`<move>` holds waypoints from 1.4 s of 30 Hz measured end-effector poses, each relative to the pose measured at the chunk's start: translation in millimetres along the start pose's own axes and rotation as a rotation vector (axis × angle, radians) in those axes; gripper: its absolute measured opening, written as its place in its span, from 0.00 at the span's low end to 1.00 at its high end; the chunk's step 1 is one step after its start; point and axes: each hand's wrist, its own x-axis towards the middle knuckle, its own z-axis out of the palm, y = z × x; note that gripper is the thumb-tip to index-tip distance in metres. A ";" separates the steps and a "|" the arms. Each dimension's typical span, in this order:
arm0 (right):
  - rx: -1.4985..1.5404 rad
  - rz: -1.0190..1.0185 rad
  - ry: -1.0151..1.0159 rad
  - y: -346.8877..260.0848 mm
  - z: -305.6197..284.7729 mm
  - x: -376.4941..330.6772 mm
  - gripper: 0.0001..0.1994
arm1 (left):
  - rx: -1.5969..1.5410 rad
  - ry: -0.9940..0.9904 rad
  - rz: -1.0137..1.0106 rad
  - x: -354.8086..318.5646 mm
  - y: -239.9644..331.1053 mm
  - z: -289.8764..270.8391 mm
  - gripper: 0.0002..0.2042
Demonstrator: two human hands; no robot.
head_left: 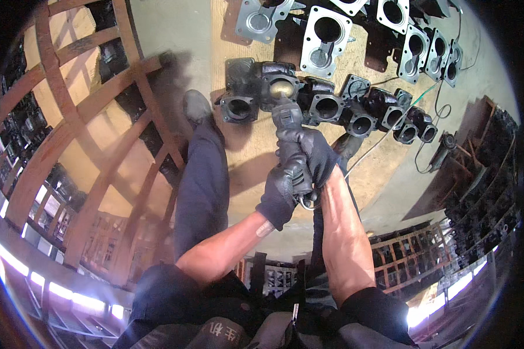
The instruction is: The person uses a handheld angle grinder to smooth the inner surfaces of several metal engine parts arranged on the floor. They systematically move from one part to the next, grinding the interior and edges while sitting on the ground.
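Observation:
Both my hands, in dark work gloves, are closed around a black corded grinder (287, 119). My left hand (279, 191) wraps its rear end, near where the cord comes out. Further forward, my right hand (311, 150) grips the body. The tool's head points away from me and meets a black cast housing (269, 71) in the row on the floor. A brassy round patch shows at the contact; whether it is a disc or the casting's face, I cannot tell. Beside it stands a black flanged casting (239, 109), and to its right another round-mouthed casting (325, 109).
Several black castings (361, 124) continue the row rightward. Beyond lie grey metal plates with round holes (326, 41). The pale cord (384, 139) trails right. Rusty steel racks (93, 104) rise on the left; stacked dark parts (477, 203) fill the right. My left shoe (197, 104) is near the row.

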 end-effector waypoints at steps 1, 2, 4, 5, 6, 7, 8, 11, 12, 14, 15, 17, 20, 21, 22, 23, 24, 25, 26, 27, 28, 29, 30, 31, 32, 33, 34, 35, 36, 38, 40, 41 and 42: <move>0.000 -0.009 0.004 0.5 1.6 -0.1 0.09 | -0.044 0.021 -0.024 -0.4 1.5 1.0 0.09; 0.000 -0.017 0.007 0.6 2.9 -0.6 0.09 | -0.088 0.044 -0.048 -0.4 2.8 2.1 0.09; -0.024 -0.040 0.004 -3.1 2.5 3.8 0.10 | -0.149 -0.027 -0.091 4.0 10.1 1.9 0.10; 0.011 -0.019 -0.002 -3.1 -0.6 9.2 0.10 | -0.180 -0.044 -0.107 6.4 13.2 3.8 0.11; 0.048 0.002 -0.008 -3.4 -3.5 13.0 0.10 | -0.211 -0.061 -0.123 8.7 15.5 6.3 0.11; 0.034 -0.009 -0.028 -7.3 1.3 12.7 0.14 | -0.207 -0.024 -0.128 5.5 26.0 13.4 0.11; 0.072 0.018 -0.042 -9.3 3.2 15.0 0.15 | -0.210 -0.022 -0.120 7.4 28.4 14.0 0.11; 0.170 0.053 -0.116 -13.0 0.7 24.9 0.20 | -0.348 -0.076 -0.145 19.9 29.1 7.8 0.11; 0.192 0.051 -0.125 -13.1 0.0 27.4 0.20 | -0.325 -0.039 -0.139 25.4 27.6 6.6 0.10; 0.237 0.044 -0.150 -13.7 -1.1 33.3 0.20 | -0.274 0.035 -0.122 30.7 35.9 15.8 0.10; 0.224 0.034 -0.157 -10.8 -3.7 39.7 0.20 | -0.284 0.041 -0.146 30.1 39.6 19.3 0.10; 0.217 0.029 -0.137 -9.4 -6.8 42.2 0.19 | -0.255 -0.004 -0.139 31.8 34.1 11.8 0.10; 0.178 0.036 -0.115 -9.2 -4.1 30.6 0.18 | -0.244 0.019 -0.141 21.8 30.3 10.9 0.10; 0.174 0.021 -0.136 -5.8 -4.0 25.7 0.19 | -0.243 0.034 -0.138 14.9 28.6 12.0 0.10; 0.173 0.001 -0.146 -5.4 -5.6 20.6 0.21 | -0.239 0.040 -0.143 11.1 25.5 13.3 0.10; 0.174 0.086 -0.117 -9.9 -2.1 16.5 0.20 | -0.304 0.009 -0.184 9.8 25.1 9.9 0.11; 0.173 0.092 -0.122 -6.6 -5.5 16.5 0.20 | -0.260 0.005 -0.184 6.5 24.4 8.4 0.11; 0.168 0.094 -0.134 -6.2 -5.5 17.3 0.20 | -0.217 -0.001 -0.177 2.6 29.4 10.6 0.11; 0.162 0.097 -0.145 -7.0 -4.3 17.4 0.20 | -0.174 -0.006 -0.169 -0.2 31.9 11.7 0.11; 0.150 0.080 -0.134 -7.1 -4.1 15.7 0.20 | -0.164 0.051 -0.126 -0.2 27.9 15.1 0.12; 0.159 0.079 -0.105 -8.3 -2.3 14.0 0.17 | -0.166 0.023 -0.128 -2.5 31.0 16.4 0.12; 0.169 0.081 -0.071 -10.5 1.4 9.1 0.15 | -0.169 -0.004 -0.134 -7.5 36.1 20.5 0.12; 0.179 0.084 -0.038 -11.5 3.6 5.7 0.13 | -0.173 -0.030 -0.140 -10.8 38.4 22.3 0.12; 0.161 0.092 -0.048 -11.2 3.9 3.6 0.15 | -0.170 0.014 -0.128 -11.2 35.3 21.8 0.12; 0.141 0.097 -0.062 -11.7 5.2 2.4 0.18 | -0.167 0.057 -0.110 -10.5 32.2 21.3 0.13; 0.120 0.102 -0.075 -11.8 6.3 2.3 0.21 | -0.164 0.100 -0.093 -10.7 30.9 20.3 0.13; 0.120 0.094 -0.073 -11.5 3.4 1.5 0.22 | -0.159 0.050 -0.115 -12.7 32.5 21.2 0.13; 0.120 0.085 -0.071 -9.9 -0.3 1.7 0.22 | -0.154 0.000 -0.139 -15.7 35.6 21.4 0.12; 0.120 0.077 -0.068 -9.5 -2.6 0.9 0.22 | -0.149 -0.050 -0.162 -17.2 37.4 22.3 0.12; 0.120 0.084 -0.082 -9.9 1.7 2.9 0.22 | -0.184 0.040 -0.137 -12.6 32.5 19.7 0.13; 0.129 0.089 -0.081 -8.9 5.0 7.8 0.18 | -0.193 0.046 -0.133 -7.1 32.2 14.1 0.13; 0.142 0.086 -0.064 -9.7 5.0 11.7 0.15 | -0.181 0.000 -0.149 -4.7 35.9 11.8 0.13; 0.155 0.084 -0.048 -10.8 4.8 15.9 0.12 | -0.169 -0.045 -0.165 -1.4 38.8 10.5 0.13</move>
